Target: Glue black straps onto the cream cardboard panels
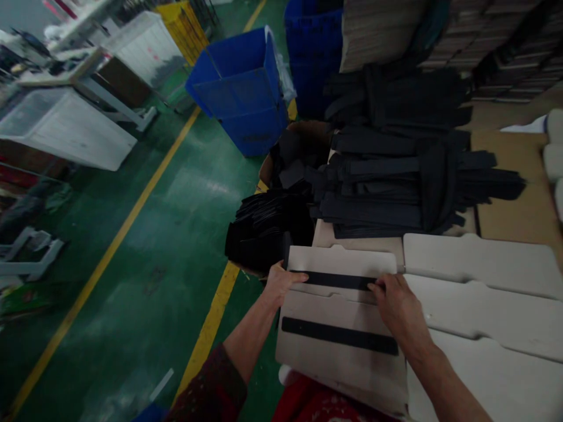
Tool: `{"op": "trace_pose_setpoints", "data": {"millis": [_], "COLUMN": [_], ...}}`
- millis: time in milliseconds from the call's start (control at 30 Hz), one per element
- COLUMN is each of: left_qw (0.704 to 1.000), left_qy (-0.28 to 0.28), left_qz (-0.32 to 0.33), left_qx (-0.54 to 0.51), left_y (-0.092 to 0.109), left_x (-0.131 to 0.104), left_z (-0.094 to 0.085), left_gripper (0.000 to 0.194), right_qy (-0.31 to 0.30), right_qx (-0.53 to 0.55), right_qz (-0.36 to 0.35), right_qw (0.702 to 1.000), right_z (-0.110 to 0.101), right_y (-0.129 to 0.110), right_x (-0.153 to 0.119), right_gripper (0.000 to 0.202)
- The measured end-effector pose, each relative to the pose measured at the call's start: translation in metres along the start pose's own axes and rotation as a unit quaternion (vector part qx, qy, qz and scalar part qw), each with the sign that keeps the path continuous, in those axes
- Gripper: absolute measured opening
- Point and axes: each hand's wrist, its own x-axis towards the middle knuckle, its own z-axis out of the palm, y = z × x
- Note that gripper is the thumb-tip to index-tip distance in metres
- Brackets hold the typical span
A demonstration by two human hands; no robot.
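Note:
A dark strip (336, 280) lies across the upper pale panel (352, 257) in front of me. My left hand (284, 281) is at the strip's left end, its thumb stretched along it and its other fingers at the panel's edge. With fingers pinched together, my right hand (396, 299) holds the strip's right end. Nearer to me, a second dark strip (338, 335) lies flat on the lower pale panel (334, 363), untouched by either hand.
More pale panels (484, 305) lie at the right. Bundles of dark strips (396, 181) cover the table beyond. A box of black pieces (268, 228) stands at the table's left edge, with blue bins (250, 88) behind and green floor (176, 217) at the left.

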Motion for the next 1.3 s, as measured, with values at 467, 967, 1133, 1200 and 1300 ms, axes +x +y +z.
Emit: {"op": "trace_pose_setpoints", "data": {"millis": [467,967,1133,1200,1300], "left_qw": [0.997,0.998,0.997,0.997,0.997], "left_qy": [-0.069,-0.066,-0.069,-0.07,-0.07], "left_qz": [-0.011,-0.018,-0.018,-0.017,-0.014], "left_qx": [0.026,-0.003,-0.011,-0.014,-0.017], "left_y": [0.004,-0.006,-0.006,-0.004,0.0], "left_x": [-0.017,-0.009,-0.009,-0.01,-0.013], "left_z": [-0.026,-0.027,-0.027,-0.028,-0.029], "left_gripper": [0.054,0.052,0.053,0.053,0.051], "right_qy": [0.073,0.035,0.042,0.04,0.029], "right_qx": [0.043,-0.117,-0.033,0.026,0.106], "right_qz": [-0.015,-0.009,0.042,0.01,-0.011], "right_qw": [0.996,0.992,0.998,0.999,0.994], "right_z": [-0.022,-0.011,-0.007,-0.005,-0.006], "right_y": [0.008,0.017,0.019,0.02,0.019], "right_x": [0.007,0.028,0.035,0.035,0.033], "right_gripper": [0.023,0.08,0.073,0.06,0.049]}}
